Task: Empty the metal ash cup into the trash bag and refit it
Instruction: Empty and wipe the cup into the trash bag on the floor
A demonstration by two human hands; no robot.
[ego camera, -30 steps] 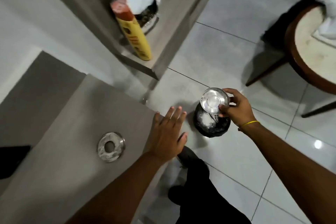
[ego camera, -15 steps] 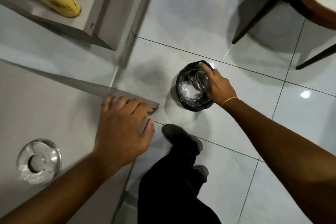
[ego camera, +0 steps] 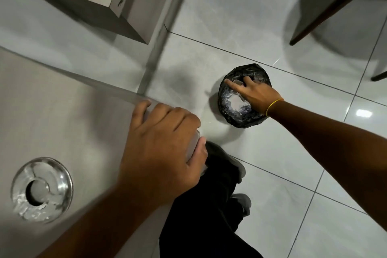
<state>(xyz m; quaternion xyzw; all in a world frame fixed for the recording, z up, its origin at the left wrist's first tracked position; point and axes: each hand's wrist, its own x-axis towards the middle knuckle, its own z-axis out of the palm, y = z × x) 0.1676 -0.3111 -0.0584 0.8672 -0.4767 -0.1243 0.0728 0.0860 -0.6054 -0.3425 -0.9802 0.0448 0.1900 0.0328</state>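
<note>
Both forearms are bare, a thin yellow band (ego camera: 274, 105) circles the right wrist, with black trousers (ego camera: 209, 226) and grey shoes (ego camera: 240, 203) at lower centre.

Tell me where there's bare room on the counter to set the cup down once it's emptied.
Free: the grey counter between the metal ring and the left hand, and its whole far strip toward the wall. Crowded: the counter's corner, where that hand rests. On the floor, the right hand fills the trash bag; tiles around it are bare.

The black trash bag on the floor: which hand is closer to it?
Right. The right hand reaches into the trash bag, holding the cup. The left hand rests on the counter corner, well apart from it.
</note>
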